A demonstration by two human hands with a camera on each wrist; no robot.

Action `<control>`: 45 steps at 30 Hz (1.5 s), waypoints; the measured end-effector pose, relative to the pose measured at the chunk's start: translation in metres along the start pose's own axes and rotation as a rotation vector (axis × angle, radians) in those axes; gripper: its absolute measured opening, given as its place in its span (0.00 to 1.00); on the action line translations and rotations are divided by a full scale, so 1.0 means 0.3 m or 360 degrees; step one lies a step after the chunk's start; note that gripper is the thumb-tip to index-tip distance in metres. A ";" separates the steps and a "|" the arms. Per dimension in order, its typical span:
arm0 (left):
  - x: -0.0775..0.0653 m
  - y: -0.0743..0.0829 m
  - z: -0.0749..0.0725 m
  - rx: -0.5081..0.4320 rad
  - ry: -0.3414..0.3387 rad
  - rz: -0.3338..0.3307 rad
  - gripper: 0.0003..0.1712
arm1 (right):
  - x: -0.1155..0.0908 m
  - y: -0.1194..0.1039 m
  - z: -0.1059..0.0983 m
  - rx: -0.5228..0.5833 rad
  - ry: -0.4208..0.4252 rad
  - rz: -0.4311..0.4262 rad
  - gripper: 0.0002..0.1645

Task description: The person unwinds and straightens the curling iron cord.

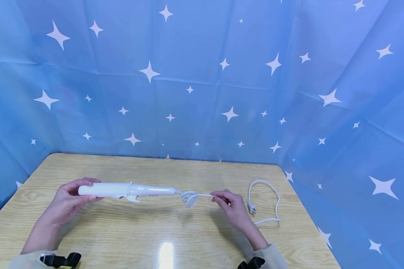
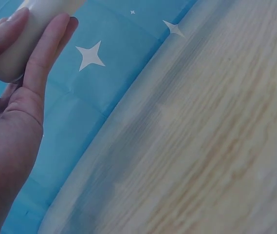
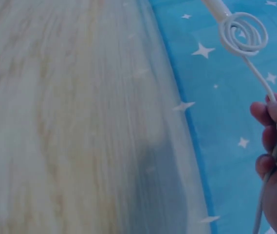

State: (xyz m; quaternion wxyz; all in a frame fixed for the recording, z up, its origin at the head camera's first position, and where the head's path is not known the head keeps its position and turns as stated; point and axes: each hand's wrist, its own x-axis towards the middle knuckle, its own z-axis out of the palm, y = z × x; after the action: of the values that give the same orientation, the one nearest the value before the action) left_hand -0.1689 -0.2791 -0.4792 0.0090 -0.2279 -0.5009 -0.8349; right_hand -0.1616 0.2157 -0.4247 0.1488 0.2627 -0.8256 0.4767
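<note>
Above the table (image 1: 148, 228), a white wand (image 1: 109, 190) lies between the thumb and fingers of the left hand (image 1: 64, 205), which pinches it near its thick end, thumb on the side toward the table's near edge, fingers on the side toward its far edge. The hand is parted only as far as the barrel is wide. Over the middle of the table the right hand (image 1: 233, 209) pinches the white cord (image 1: 202, 195) with its thumb and fingertips, its other fingers curled; the wand itself lies well to the left of this hand.

The wand is smooth and rounded at the thick end, with a thin raised collar (image 1: 130, 188), a small hooked lever (image 1: 132, 199) on the side toward the table's near edge and a narrower, glossy handle (image 1: 156, 190). Beyond the handle the cord gathers into a loose coil (image 1: 189, 198), then runs to the right hand; more cord and a plug (image 1: 252, 208) lie on the table's right part.

The thick end points toward the table's left side, the cord end toward its right, and the long axis runs nearly parallel to the table's far edge
</note>
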 end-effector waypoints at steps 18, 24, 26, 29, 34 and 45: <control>-0.013 -0.008 -0.001 -0.0063 -0.0025 -0.0001 0.33 | 0.023 -0.024 -0.029 -0.0057 0.0075 -0.0022 0.09; -0.014 -0.009 -0.001 -0.0054 -0.0026 -0.0001 0.33 | 0.029 -0.030 -0.023 -0.0095 0.0151 -0.0020 0.10; -0.015 -0.007 -0.002 -0.0039 -0.0028 -0.0007 0.33 | 0.029 -0.025 -0.018 -0.0115 0.0181 -0.0043 0.10; -0.014 -0.004 -0.001 -0.0017 -0.0036 -0.0020 0.32 | 0.026 -0.006 -0.011 -0.0161 0.0227 -0.0101 0.12; -0.013 0.000 0.002 -0.0091 -0.0028 -0.0016 0.32 | 0.024 -0.022 -0.017 -0.0190 0.0247 -0.0170 0.12; -0.047 0.024 -0.034 -0.0306 0.0016 0.0028 0.32 | -0.001 -0.015 -0.059 -0.0106 0.0153 -0.0035 0.09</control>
State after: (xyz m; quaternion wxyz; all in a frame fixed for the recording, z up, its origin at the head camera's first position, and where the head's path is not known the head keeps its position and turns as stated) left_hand -0.1584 -0.2941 -0.4827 -0.0030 -0.2277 -0.4164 -0.8802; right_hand -0.1588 0.2292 -0.4128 0.2022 0.2435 -0.8300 0.4593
